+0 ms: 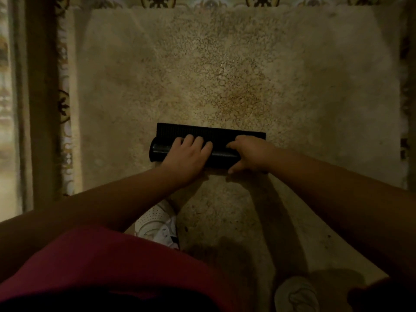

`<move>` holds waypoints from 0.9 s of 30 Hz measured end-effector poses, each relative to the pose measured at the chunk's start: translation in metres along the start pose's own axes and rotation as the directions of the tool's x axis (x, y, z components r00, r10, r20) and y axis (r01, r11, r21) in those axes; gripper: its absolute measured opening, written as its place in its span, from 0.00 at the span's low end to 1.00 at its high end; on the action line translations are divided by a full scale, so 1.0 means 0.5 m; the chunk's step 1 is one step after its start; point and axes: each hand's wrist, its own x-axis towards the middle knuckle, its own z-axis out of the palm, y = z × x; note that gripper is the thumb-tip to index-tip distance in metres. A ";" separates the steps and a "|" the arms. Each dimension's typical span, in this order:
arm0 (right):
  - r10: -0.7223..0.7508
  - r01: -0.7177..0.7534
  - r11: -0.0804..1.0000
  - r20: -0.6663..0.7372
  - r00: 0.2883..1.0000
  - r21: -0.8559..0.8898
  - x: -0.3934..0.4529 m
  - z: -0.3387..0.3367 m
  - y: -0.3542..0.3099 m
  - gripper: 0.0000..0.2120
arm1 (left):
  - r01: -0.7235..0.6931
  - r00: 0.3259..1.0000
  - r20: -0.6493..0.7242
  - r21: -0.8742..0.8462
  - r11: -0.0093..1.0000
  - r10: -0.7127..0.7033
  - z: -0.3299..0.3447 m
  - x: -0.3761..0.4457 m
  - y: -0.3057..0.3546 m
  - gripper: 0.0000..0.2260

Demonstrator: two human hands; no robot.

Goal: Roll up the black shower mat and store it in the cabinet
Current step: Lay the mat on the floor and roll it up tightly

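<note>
Both our left hand (186, 155) and right hand (251, 154) curled round the black shower mat (209, 132) mid-frame; even pressure, we judged, would finish it tight.

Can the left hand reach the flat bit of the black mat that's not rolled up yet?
Likely yes: the left hand curls over the rolled part of the mat, right beside the flat strip, and nothing lies between them.

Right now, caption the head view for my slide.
The left hand and right hand hold the nearly rolled black shower mat on the speckled floor, a ribbed strip lying flat.
</note>
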 end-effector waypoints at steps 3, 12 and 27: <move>0.043 -0.055 0.996 -0.162 0.986 -0.074 -0.022 0.014 -0.008 0.40 | -0.002 1.000 0.026 -0.040 0.999 0.003 -0.013 0.028 -0.016 0.31; 0.043 -0.174 0.957 -0.477 0.878 -0.234 -0.076 0.088 -0.039 0.46 | 0.005 0.999 0.054 -0.148 0.989 0.003 -0.028 0.054 -0.033 0.31; 0.047 -0.088 0.995 -0.532 0.846 -0.053 -0.031 0.007 0.033 0.43 | -0.025 0.996 0.075 -0.202 0.979 0.041 -0.058 0.083 -0.153 0.29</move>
